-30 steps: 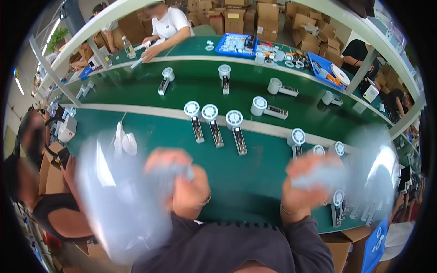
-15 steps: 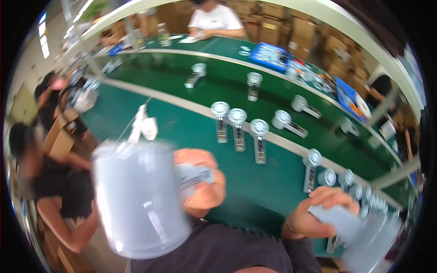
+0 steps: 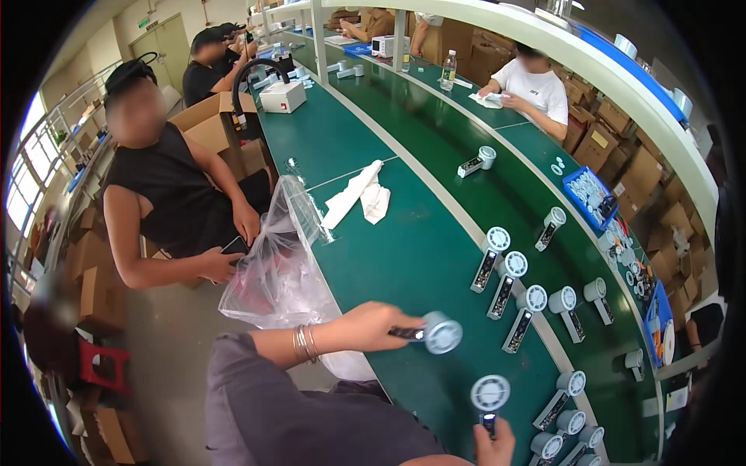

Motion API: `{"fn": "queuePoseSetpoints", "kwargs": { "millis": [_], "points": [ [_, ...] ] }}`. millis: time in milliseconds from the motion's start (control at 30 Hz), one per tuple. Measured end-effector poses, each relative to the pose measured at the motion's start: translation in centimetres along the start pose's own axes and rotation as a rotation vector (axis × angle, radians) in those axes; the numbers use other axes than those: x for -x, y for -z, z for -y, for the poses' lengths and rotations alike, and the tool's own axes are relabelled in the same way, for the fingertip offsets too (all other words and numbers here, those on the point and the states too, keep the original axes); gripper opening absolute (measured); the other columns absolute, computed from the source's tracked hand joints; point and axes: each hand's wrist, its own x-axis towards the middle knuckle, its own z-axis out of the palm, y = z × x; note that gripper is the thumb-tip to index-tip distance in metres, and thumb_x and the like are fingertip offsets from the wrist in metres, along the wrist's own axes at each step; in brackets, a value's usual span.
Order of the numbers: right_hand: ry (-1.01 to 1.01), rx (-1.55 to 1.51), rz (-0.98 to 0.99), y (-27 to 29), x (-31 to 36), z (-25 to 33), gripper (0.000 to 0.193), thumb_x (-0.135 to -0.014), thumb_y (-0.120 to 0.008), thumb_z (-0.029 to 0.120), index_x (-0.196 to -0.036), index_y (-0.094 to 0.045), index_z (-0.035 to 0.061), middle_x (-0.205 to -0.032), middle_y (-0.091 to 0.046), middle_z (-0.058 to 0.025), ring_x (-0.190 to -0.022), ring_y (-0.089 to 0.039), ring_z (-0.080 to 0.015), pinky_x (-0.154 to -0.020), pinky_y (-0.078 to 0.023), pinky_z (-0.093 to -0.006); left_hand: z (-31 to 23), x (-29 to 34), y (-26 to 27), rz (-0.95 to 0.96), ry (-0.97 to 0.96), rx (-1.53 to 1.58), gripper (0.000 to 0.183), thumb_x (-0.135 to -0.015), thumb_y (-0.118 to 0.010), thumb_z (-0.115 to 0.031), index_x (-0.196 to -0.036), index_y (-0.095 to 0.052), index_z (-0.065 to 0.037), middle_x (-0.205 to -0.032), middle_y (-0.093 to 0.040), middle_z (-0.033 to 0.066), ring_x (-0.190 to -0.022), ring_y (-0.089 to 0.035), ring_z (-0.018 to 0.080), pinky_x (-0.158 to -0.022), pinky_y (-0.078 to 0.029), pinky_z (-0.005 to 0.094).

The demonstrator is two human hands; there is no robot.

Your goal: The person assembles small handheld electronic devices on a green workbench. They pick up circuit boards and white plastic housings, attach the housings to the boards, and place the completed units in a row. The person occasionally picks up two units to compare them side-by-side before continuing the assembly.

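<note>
- handheld fan (image 3: 435, 335), the small white kind with a round head and a dark slim handle, was in the left hand (image 3: 371, 325), held just over the near edge of the green table (image 3: 404, 256).
- left hand was closed around the handle, fingers wrapped over its dark part, with metal bangles (image 3: 303, 343) on that wrist.
- long axis of that fan lay roughly level and across the view, handle toward the hand, round head pointing to the person's right, toward the row of other fans.
- second fan (image 3: 489, 398) stood nearly upright in the right hand (image 3: 493, 444), low at the frame edge; fingers were pinched on the bottom of its handle, head uppermost and facing the camera.
- the two held fans were near one another but apart; the left-hand one sat higher in the view and closer to the row, so the left hand was the nearer to the table's middle.
- row of finished fans (image 3: 509, 283) lay on the green table just beyond, handles angled toward the person, heads away.
- clear plastic bag (image 3: 280, 272) hung over the table's edge on the person's left, close by the left forearm.
- white cloth (image 3: 359, 196) lay further up the table, well apart from both hands.
- seated co-worker in a black top (image 3: 171, 194) was beyond the bag.
</note>
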Motion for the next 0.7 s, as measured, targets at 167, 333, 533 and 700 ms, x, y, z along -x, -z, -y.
{"fn": "queuePoseSetpoints", "kwargs": {
  "millis": [167,333,533,700],
  "points": [
    [-0.181,-0.080,-0.080,0.6,-0.1,-1.0,0.019,-0.085,-0.058,0.016,-0.093,-0.056,-0.0003,-0.064,-0.052,-0.0028,-0.055,-0.046,-0.0089,-0.048,-0.036,-0.0246,0.4,1.0,-1.5,-0.144,0.091,0.269,0.049,-0.076,-0.068,-0.010,-0.123,-0.055,-0.014,-0.077,-0.059,0.0112,-0.069,-0.057,0.0188,-0.065,-0.046,0.0278],
    [1.335,-1.019,-0.858,2.9,-1.4,11.4,0.015,-0.076,-0.050,0.004,-0.090,-0.048,0.0002,-0.075,-0.048,-0.0105,-0.061,-0.047,-0.0207,-0.051,-0.040,-0.0278,-6.5,-1.2,1.4,-1.152,-0.521,0.500,0.029,-0.080,-0.065,-0.018,-0.100,-0.055,0.000,-0.081,-0.057,0.0078,-0.066,-0.052,0.0126,-0.054,-0.042,0.0241],
    [0.978,-0.647,-0.814,1.9,-5.1,10.1,0.047,-0.092,-0.042,0.036,-0.116,-0.037,-0.0043,-0.077,-0.046,-0.0072,-0.056,-0.042,-0.0123,-0.052,-0.036,-0.0231,-9.2,-6.1,2.3,-1.570,-0.995,0.341,0.041,-0.077,-0.062,-0.016,-0.112,-0.044,-0.005,-0.092,-0.051,0.0116,-0.073,-0.050,0.0170,-0.052,-0.041,0.0237],
    [0.570,-0.513,-0.885,2.9,-5.6,10.3,0.059,-0.087,-0.047,0.048,-0.119,-0.035,0.0006,-0.077,-0.047,-0.0068,-0.055,-0.041,-0.0117,-0.049,-0.037,-0.0241,-9.6,-8.0,-0.2,-1.244,-0.654,0.468,0.037,-0.078,-0.062,-0.008,-0.112,-0.046,-0.005,-0.099,-0.053,0.0147,-0.074,-0.050,0.0166,-0.055,-0.043,0.0238]
  ]
}}
